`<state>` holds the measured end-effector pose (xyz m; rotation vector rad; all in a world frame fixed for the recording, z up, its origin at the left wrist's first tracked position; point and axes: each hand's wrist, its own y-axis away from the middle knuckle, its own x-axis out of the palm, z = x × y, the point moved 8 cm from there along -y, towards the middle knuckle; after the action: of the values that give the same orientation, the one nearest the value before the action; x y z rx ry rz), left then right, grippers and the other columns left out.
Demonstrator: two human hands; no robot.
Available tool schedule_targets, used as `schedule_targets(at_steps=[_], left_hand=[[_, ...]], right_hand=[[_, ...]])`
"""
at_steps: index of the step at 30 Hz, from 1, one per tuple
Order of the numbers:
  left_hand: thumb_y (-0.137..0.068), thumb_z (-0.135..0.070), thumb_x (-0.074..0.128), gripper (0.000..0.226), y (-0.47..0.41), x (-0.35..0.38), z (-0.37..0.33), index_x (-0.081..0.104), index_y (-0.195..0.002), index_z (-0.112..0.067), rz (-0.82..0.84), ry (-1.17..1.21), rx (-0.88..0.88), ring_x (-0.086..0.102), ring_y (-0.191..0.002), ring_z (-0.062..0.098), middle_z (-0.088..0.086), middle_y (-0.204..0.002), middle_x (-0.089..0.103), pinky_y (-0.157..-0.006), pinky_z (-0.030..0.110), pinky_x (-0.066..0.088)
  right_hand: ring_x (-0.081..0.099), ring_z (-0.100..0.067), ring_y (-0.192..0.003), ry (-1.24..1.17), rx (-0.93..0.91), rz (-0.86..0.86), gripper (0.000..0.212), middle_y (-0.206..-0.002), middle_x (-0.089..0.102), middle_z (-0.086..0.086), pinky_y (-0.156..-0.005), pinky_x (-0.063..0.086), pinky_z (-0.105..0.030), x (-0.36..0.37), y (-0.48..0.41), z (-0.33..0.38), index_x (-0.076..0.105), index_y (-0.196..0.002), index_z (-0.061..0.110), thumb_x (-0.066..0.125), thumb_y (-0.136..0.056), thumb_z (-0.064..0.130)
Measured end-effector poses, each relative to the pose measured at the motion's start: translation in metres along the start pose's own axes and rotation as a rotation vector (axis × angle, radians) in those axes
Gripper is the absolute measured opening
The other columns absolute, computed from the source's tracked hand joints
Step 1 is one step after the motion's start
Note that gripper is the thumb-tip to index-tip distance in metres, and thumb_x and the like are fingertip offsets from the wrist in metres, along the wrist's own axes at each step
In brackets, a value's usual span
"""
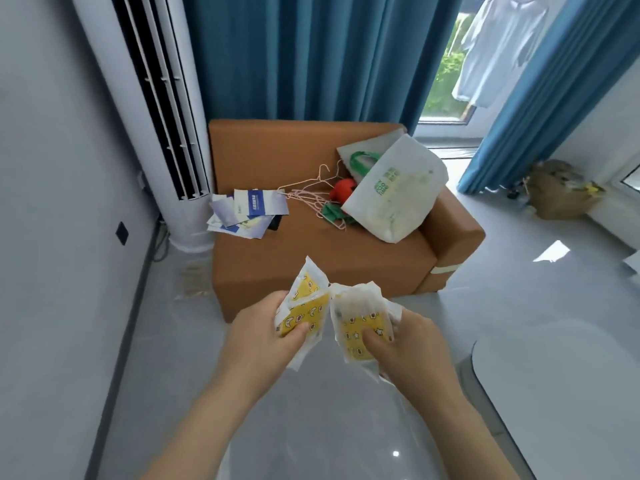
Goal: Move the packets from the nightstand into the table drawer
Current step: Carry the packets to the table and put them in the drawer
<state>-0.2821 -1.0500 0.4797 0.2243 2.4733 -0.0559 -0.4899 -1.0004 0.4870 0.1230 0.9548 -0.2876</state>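
Observation:
My left hand grips a small stack of white packets with yellow patterned centres, thumb across their front. My right hand grips a second stack of the same packets, thumb pressed on the yellow part. Both stacks are held upright in the air over the floor, side by side and nearly touching. No nightstand or drawer shows in this view.
An orange sofa stands ahead with a white tote bag, pink wire hangers and blue leaflets on it. A tall white air conditioner is at the left. A rounded grey tabletop edge lies at the right.

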Motion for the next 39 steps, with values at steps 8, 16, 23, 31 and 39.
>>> schedule_targets(at_steps=[8,16,23,31,39], left_hand=[[-0.080,-0.027,0.070,0.019,-0.099,0.069,-0.039,0.061,-0.096,-0.033,0.145,-0.034,0.111,0.060,-0.077,0.000,-0.018,-0.081,0.066,-0.066,0.030,0.052],[-0.082,-0.028,0.070,0.043,-0.190,0.149,-0.105,0.046,-0.115,-0.043,0.256,-0.032,0.152,0.061,-0.086,-0.002,-0.027,-0.093,0.062,-0.075,0.028,0.055],[-0.083,-0.027,0.070,0.062,-0.263,0.204,-0.148,0.039,-0.133,-0.046,0.369,0.010,0.190,0.061,-0.096,-0.003,-0.026,-0.110,0.061,-0.082,0.024,0.054],[-0.084,-0.028,0.069,0.060,-0.388,0.273,-0.185,0.040,-0.133,-0.046,0.501,0.040,0.250,0.060,-0.098,-0.002,-0.026,-0.109,0.062,-0.085,0.029,0.054],[-0.083,-0.023,0.069,0.057,-0.485,0.347,-0.230,0.044,-0.130,-0.044,0.707,0.039,0.349,0.056,-0.097,-0.010,-0.034,-0.102,0.058,-0.086,0.018,0.046]], right_hand=[[0.061,-0.010,-0.065,-0.009,0.157,-0.088,0.007,-0.067,0.064,0.007,-0.060,0.053,-0.030,-0.024,-0.073,-0.070,0.061,-0.079,0.024,0.062,-0.081,0.030],[0.060,-0.009,-0.064,-0.023,0.226,-0.122,0.009,-0.069,0.063,0.007,-0.055,0.048,-0.026,-0.067,-0.158,-0.149,0.058,-0.078,0.026,0.061,-0.082,0.033],[0.061,-0.012,-0.067,-0.020,0.288,-0.168,0.012,-0.072,0.066,0.005,-0.061,0.053,-0.034,-0.096,-0.226,-0.192,0.064,-0.084,0.023,0.062,-0.082,0.035],[0.059,-0.012,-0.061,0.047,0.395,-0.249,0.015,-0.066,0.063,0.005,-0.054,0.051,-0.033,-0.121,-0.327,-0.240,0.060,-0.076,0.024,0.059,-0.080,0.038],[0.046,-0.009,-0.052,-0.001,0.571,-0.307,0.032,-0.053,0.047,0.006,-0.046,0.029,-0.022,-0.147,-0.395,-0.272,0.036,-0.057,0.031,0.057,-0.080,0.032]])
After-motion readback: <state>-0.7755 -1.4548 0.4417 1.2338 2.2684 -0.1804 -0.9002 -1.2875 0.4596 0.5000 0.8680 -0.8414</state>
